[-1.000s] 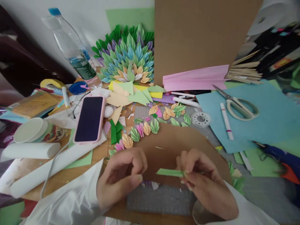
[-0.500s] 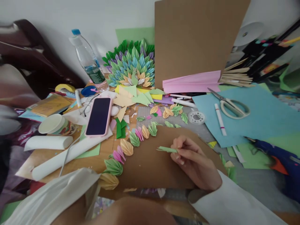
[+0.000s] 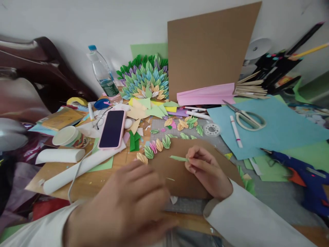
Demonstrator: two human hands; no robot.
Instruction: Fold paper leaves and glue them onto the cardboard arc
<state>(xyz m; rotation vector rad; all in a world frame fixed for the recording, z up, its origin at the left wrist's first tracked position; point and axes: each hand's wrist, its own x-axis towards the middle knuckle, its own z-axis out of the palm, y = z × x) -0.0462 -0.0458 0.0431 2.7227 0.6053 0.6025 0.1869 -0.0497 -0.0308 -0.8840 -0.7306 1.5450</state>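
Pinched between thumb and fingers of my right hand [image 3: 205, 168] is a folded green paper piece [image 3: 178, 158], its narrow end pointing left. Below it lies a brown cardboard sheet [image 3: 164, 176], with pleated paper leaves [image 3: 159, 145] in green, pink and peach along its left edge. A thin green sliver [image 3: 170, 179] rests on the cardboard. My left hand [image 3: 125, 202] is smeared by motion over the cardboard's lower left and hides several of the leaves. Whether its fingers hold anything cannot be made out.
A blue glue gun [image 3: 295, 171] lies at the right, near scissors [image 3: 249, 120] on blue paper [image 3: 280, 120]. A phone [image 3: 112, 129], paper tub [image 3: 70, 136] and white rolls [image 3: 77, 171] are at the left. A leaf-covered peacock picture [image 3: 146, 79] and brown board [image 3: 208, 51] lean at the back.
My left hand has come up from below into view over the cardboard. My right hand keeps hold of the green paper piece. A thin green sliver now shows on the cardboard. The view has shifted slightly.
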